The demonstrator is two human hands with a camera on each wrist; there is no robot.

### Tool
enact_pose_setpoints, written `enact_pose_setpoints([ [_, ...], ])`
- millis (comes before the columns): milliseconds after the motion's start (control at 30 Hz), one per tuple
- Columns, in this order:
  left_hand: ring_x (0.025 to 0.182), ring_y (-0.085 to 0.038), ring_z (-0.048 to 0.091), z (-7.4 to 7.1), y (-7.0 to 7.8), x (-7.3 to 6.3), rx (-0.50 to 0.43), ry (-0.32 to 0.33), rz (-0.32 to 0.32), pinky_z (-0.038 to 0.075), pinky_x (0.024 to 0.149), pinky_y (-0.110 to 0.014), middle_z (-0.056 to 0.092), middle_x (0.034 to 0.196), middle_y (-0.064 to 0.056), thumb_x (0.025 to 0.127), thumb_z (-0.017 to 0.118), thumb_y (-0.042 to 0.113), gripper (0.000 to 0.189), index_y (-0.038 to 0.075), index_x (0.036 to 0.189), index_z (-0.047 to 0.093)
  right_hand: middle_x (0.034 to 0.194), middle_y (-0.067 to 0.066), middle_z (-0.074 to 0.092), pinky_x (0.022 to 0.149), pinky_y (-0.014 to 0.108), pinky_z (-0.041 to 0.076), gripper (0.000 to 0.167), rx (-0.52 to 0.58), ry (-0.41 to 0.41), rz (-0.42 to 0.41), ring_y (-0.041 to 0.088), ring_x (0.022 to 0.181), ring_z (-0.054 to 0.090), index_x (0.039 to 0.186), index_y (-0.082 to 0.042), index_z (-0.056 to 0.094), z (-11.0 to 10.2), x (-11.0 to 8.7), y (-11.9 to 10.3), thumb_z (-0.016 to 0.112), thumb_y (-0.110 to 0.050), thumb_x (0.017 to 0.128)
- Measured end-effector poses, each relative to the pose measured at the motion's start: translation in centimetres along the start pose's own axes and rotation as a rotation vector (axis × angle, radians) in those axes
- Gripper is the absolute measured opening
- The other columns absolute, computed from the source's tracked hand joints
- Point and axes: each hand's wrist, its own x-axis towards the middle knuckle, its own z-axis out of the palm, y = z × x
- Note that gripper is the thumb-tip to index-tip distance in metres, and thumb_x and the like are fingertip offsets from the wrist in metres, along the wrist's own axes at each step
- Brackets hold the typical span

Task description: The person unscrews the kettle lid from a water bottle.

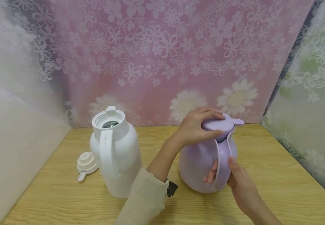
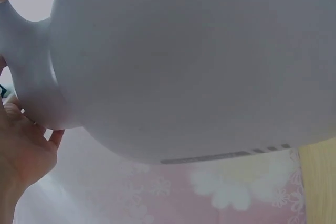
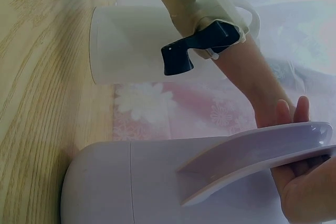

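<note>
A purple vacuum jug (image 1: pixel 199 165) stands on the table at right of centre. My left hand (image 1: pixel 194 126) grips its purple lid (image 1: pixel 219 125) from above, fingers across the far side and thumb along the near side. The lid sits at the jug's mouth, its flat tab pointing right. Below, my right hand (image 1: pixel 243 187) holds the handle (image 1: pixel 223 168), with the thumb on the outside and fingertips showing through the loop. In the left wrist view the jug's rounded body (image 2: pixel 194 66) fills most of the picture.
A white vacuum jug (image 1: pixel 123 156) stands uncovered at left, close to my left sleeve (image 1: pixel 146 197). Its pale lid (image 1: pixel 86 164) lies stopper-up on the wooden table (image 1: pixel 58 193) beside it. Flowered pink sheeting (image 1: pixel 162 62) hangs behind, and side sheets border the table.
</note>
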Motion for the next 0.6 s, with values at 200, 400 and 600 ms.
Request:
enact_pose_setpoints([
  [200, 0.106, -0.003, 0.042, 0.4, 1.3, 0.2, 0.181, 0.049, -0.078, 0.029, 0.092, -0.02, 0.055, 0.116, 0.014, 0.075, 0.071, 0.047, 0.042, 0.027, 0.111, 0.064, 0.082, 0.01, 0.063, 0.082, 0.031, 0.045, 0.049, 0.008, 0.004, -0.006, 0.028, 0.083, 0.063, 0.097, -0.003, 0.051, -0.1, 0.0, 0.1, 0.006, -0.021, 0.102],
  [400, 0.098, -0.006, 0.042, 0.7, 2.4, 0.6, 0.346, 0.069, -0.152, 0.031, 0.085, -0.022, 0.053, 0.108, 0.016, 0.071, 0.066, 0.062, 0.05, 0.03, 0.108, 0.062, 0.083, 0.009, 0.063, 0.082, 0.032, 0.045, 0.049, 0.015, -0.002, -0.006, 0.027, 0.083, 0.063, 0.098, -0.003, 0.051, -0.2, 0.0, 0.1, 0.005, -0.021, 0.102],
  [600, 0.11, -0.006, 0.039, 0.2, 2.1, 0.3, 0.285, 0.048, -0.09, 0.029, 0.093, -0.023, 0.051, 0.119, 0.012, 0.075, 0.065, 0.059, 0.049, 0.027, 0.112, 0.062, 0.083, 0.01, 0.063, 0.082, 0.031, 0.045, 0.05, 0.006, 0.001, 0.014, 0.028, 0.084, 0.062, 0.098, -0.002, 0.051, 0.0, 0.0, 0.0, 0.005, -0.022, 0.102],
])
